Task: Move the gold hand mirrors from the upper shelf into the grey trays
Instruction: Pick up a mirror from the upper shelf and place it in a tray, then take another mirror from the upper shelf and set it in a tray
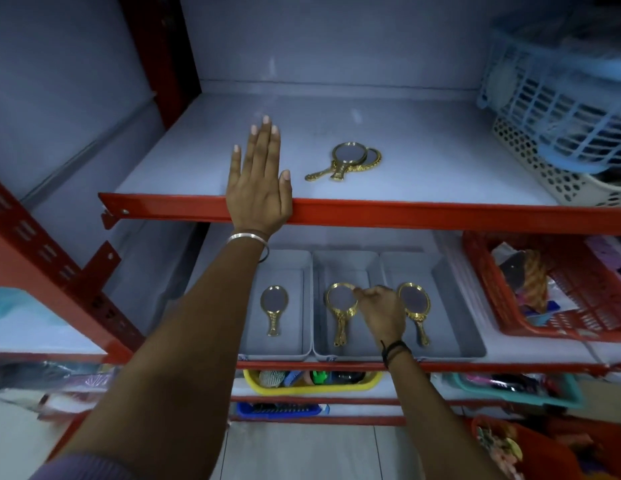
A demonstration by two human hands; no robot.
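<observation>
Two gold hand mirrors lie overlapping on the upper shelf [440,168]: a round one [348,154] on top and a second one [372,159] partly hidden behind it. My left hand [259,188] rests flat and open on the shelf's front edge, left of them. Below stand three grey trays: left [295,261], middle [343,261], right [440,278]. Each holds one gold mirror: left mirror [274,301], middle mirror [338,299], right mirror [413,299]. My right hand [382,310] is inside the middle tray, its fingertips pinched on that mirror's rim.
A red shelf beam [406,213] runs across the front. A blue basket [558,98] and a white basket [558,181] sit at the upper right. A red basket [579,323] stands right of the trays. Yellow [260,388], blue and teal bins fill lower shelves.
</observation>
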